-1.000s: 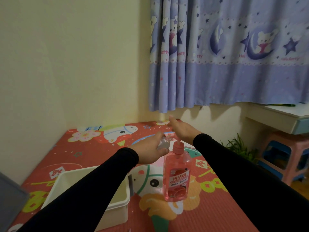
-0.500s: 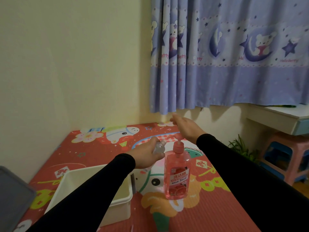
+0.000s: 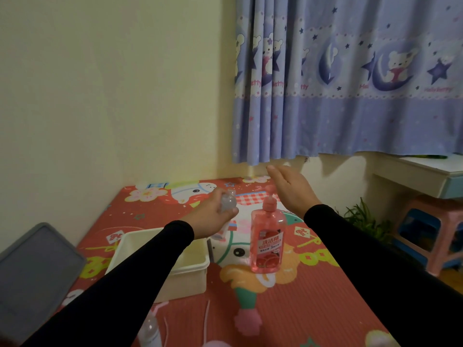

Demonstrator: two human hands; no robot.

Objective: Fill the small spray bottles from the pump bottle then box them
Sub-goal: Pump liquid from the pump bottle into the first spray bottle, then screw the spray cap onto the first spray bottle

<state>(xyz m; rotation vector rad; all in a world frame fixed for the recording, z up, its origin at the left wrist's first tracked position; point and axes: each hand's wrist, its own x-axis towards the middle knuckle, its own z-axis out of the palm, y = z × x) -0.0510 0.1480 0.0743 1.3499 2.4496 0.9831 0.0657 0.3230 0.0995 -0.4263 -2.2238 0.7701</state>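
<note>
Hands are meeting just above frame centre: the left hand [image 3: 213,216] is wrapping its fingers around a small spray bottle [image 3: 227,202], clear and tilted, holding it just left of the pump bottle [image 3: 268,237]. That pump bottle, pink with a white label, is standing upright on the red cartoon mat [image 3: 300,309] at centre. The right hand [image 3: 292,187] is hovering above and behind the pump head [image 3: 270,191] with its fingers held straight and loosely together, gripping nothing; whether it is touching the pump I cannot tell. A cream box [image 3: 193,269] is sitting open on the mat at lower left of centre, partly hidden by the left sleeve. A grey lid [image 3: 32,271] is lying at the far left edge. Another clear small bottle [image 3: 150,331], blurred, is showing at the bottom edge. A blue curtain [image 3: 350,83] is hanging in the upper right.
</note>
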